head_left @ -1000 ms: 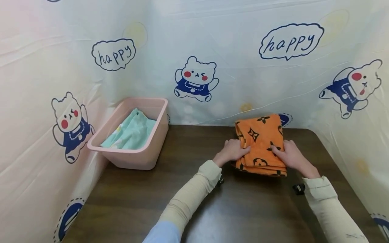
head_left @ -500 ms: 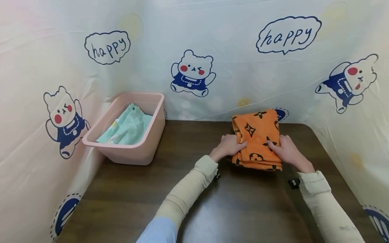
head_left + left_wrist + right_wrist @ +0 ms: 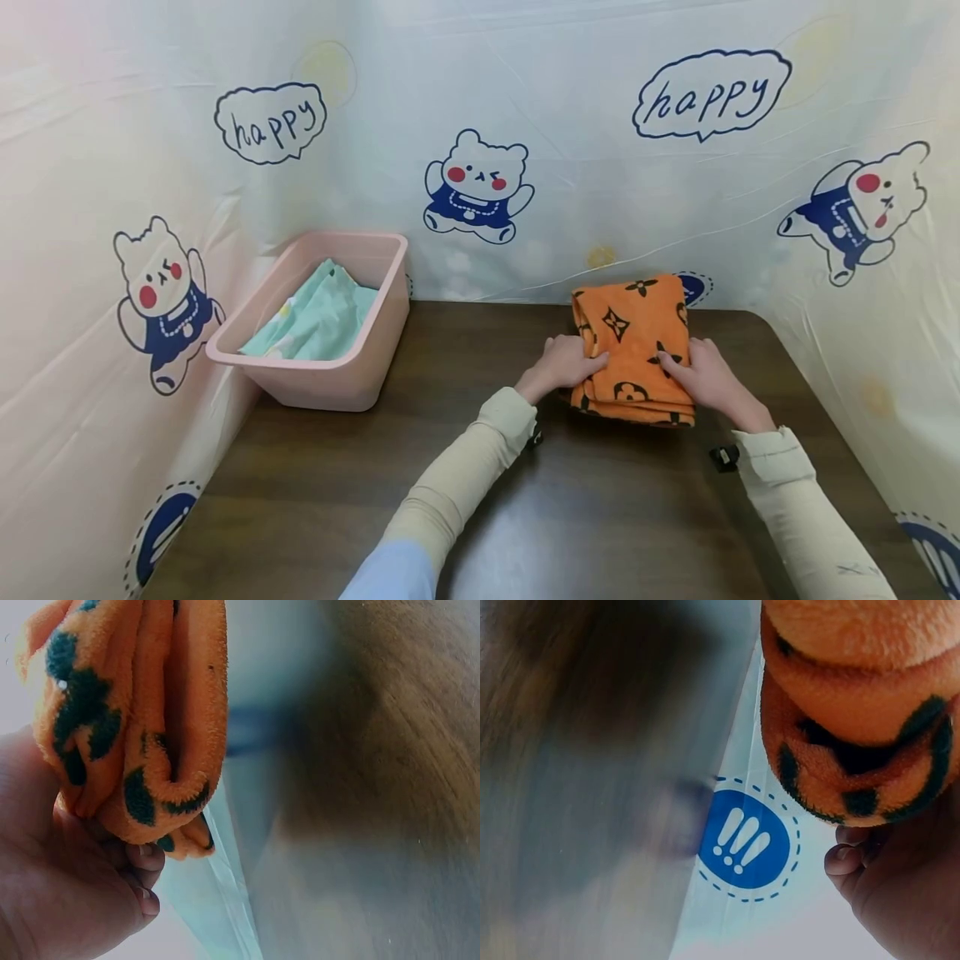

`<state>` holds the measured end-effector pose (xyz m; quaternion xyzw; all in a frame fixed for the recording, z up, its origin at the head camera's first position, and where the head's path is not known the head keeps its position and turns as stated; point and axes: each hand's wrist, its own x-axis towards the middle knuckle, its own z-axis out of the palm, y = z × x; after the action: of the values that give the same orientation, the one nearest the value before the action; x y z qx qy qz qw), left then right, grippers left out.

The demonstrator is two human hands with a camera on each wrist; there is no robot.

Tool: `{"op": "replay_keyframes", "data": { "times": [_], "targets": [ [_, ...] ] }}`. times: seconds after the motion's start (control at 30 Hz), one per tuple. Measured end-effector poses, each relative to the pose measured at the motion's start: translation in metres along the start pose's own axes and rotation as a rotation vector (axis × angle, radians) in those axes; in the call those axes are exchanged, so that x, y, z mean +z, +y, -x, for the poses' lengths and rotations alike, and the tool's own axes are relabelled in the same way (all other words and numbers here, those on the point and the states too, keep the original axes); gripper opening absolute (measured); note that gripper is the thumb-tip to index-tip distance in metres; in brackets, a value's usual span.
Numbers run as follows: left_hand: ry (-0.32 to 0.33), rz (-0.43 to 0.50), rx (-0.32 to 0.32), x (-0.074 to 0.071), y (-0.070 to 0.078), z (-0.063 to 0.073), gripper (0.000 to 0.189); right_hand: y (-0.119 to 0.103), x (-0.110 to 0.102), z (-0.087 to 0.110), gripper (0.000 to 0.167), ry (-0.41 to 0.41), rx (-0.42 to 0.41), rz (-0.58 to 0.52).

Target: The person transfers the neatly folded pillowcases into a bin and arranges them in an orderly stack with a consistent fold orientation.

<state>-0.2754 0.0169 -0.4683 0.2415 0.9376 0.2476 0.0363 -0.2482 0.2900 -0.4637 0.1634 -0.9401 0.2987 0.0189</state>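
A folded orange towel (image 3: 633,342) with dark flower marks is at the back right of the table in the head view. My left hand (image 3: 564,364) grips its left edge, thumb on top. On the opposite edge, my right hand (image 3: 712,375) holds the towel the same way. In the left wrist view, the towel's thick folded layers (image 3: 176,735) show, with the fingertips (image 3: 146,859) curled under them. The right wrist view has the rounded fold (image 3: 862,750) above curled fingers (image 3: 844,859). Most of the fingers are hidden beneath the cloth.
A pink plastic bin (image 3: 315,387) stands at the back left of the table, with a mint-green cloth (image 3: 318,312) inside. A printed curtain (image 3: 480,83) hangs behind and along both sides of the brown wooden table (image 3: 600,517).
The view has shifted slightly. Both hands keep their grip on the orange towel, which stays in about the same place.
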Motion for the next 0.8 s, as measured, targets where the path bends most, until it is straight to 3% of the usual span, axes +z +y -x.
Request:
{"op": "replay_keyframes", "data": {
  "times": [0.3,0.8],
  "targets": [
    [0.003,0.010,-0.005,-0.005,-0.015,0.003,0.059,-0.010,0.010,-0.006,0.041,0.019,-0.033,0.000],
    [0.017,0.042,-0.005,-0.016,-0.021,0.003,0.057,-0.017,0.011,-0.017,0.043,0.022,-0.027,0.005]
  ]
}}
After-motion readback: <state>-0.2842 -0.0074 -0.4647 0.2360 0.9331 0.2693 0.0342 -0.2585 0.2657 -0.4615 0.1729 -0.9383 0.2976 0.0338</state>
